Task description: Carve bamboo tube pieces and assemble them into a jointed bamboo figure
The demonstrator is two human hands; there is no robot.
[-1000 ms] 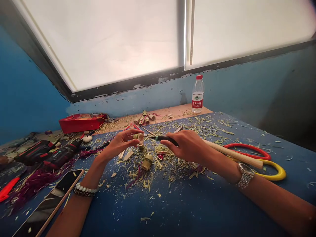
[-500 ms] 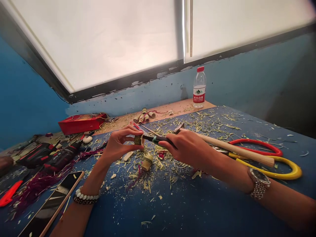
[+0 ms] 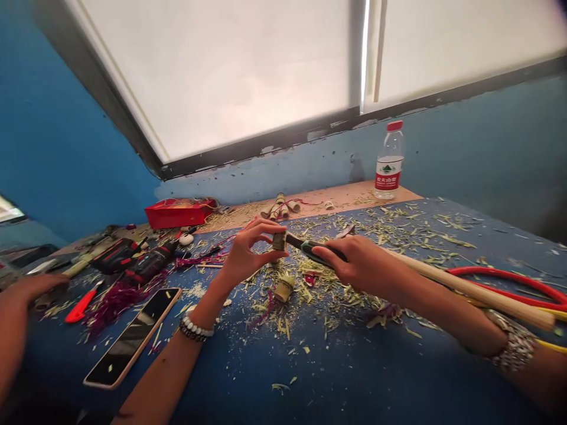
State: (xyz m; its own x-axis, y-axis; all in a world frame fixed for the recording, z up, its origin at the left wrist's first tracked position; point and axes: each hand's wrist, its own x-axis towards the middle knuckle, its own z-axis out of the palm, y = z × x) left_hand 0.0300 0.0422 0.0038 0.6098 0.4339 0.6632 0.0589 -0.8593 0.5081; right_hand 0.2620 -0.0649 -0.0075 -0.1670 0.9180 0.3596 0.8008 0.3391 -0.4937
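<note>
Between the thumb and fingers of my left hand [image 3: 252,251] is a short bamboo piece [image 3: 279,241], held up over the table. My right hand [image 3: 358,262] is wrapped round the dark handle of a tool [image 3: 325,251], whose narrow end meets the right side of the bamboo piece. The exact shape of that end is too small to tell. Just below, a second bamboo piece [image 3: 284,288] lies tilted among shavings. A hammer with a long wooden handle [image 3: 478,286] lies behind my right wrist.
On the left are a phone [image 3: 135,336], a red cutter [image 3: 82,304], a power drill [image 3: 150,262] and another person's hand [image 3: 39,289]. Farther back stand a red box [image 3: 179,213] and a water bottle [image 3: 390,162]. Red-handled shears [image 3: 505,280] lie right.
The view has swung left, so things appear farther right. The other person's hand and forearm now show more at the left. Both my hands keep their holds, with the tool still at the bamboo piece.
</note>
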